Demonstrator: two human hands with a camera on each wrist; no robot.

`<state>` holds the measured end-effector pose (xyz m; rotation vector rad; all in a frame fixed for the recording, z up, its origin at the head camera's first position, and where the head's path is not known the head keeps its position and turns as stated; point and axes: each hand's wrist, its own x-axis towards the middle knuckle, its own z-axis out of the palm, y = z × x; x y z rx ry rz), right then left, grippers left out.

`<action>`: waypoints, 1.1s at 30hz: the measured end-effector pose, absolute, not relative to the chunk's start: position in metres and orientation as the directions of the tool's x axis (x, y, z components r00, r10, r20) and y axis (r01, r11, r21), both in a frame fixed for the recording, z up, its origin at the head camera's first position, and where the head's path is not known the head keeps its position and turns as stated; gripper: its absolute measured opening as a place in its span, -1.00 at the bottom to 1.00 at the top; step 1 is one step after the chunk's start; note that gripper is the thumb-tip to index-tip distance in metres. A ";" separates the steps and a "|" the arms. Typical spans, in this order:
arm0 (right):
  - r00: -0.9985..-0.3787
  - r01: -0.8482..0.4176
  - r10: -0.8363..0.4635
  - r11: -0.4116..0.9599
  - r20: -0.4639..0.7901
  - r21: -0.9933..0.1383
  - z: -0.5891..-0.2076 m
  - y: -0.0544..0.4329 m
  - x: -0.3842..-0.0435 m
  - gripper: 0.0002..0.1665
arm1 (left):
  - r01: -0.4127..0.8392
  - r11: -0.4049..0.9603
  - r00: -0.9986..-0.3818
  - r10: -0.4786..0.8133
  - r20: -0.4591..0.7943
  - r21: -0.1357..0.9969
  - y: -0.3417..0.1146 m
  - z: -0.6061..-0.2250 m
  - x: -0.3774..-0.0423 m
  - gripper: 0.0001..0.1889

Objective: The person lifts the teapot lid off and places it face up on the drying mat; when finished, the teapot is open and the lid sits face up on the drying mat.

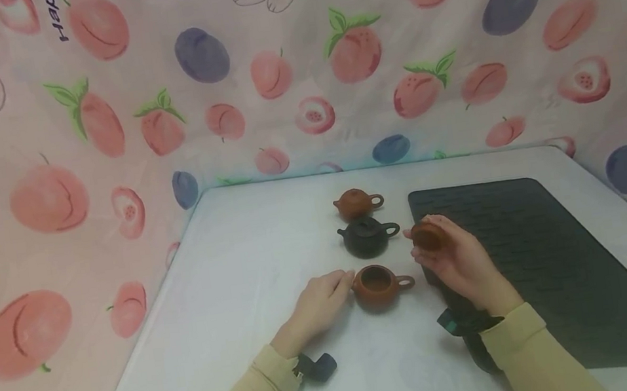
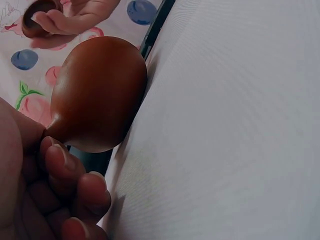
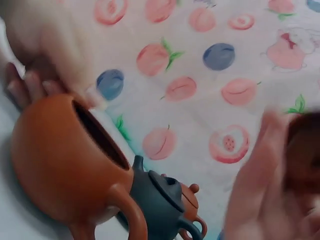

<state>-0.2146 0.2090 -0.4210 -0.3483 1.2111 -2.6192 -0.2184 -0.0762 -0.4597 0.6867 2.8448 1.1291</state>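
Observation:
A reddish-brown teapot (image 1: 377,299) stands on the white table with its mouth uncovered and its handle to the right. My left hand (image 1: 318,300) pinches the tip of its spout, seen closely in the left wrist view beside the teapot's round body (image 2: 100,90). Raised over the dark mat's left edge, my right hand (image 1: 467,261) holds a round brown teapot lid (image 1: 429,237), its hollow side showing. The right wrist view catches that lid (image 3: 305,155) only in part and blurred. Behind the uncovered teapot sits a black teapot (image 1: 366,240) with its lid on.
A smaller orange-brown lidded teapot (image 1: 354,205) stands farthest back in the row. A dark textured mat (image 1: 576,293) covers the right side of the white table (image 1: 228,266). A fruit-printed cloth (image 1: 292,125) hangs behind the table and along its left side.

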 end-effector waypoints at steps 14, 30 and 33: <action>-0.982 0.145 -0.181 -0.551 -0.051 -0.822 -0.411 0.219 -0.219 -0.55 | 0.400 0.647 -0.903 0.398 0.160 0.649 -0.079 -0.459 -0.220 -0.53; -0.967 -0.003 0.230 0.421 0.111 -0.907 -0.419 0.282 -0.204 -0.14 | 0.392 0.636 -0.903 0.403 0.147 0.664 -0.077 -0.460 -0.220 -0.54; -0.960 0.029 0.242 0.591 0.143 -0.806 -0.423 0.297 -0.201 -0.04 | 0.390 0.639 -0.903 0.406 0.140 0.663 -0.077 -0.459 -0.220 -0.55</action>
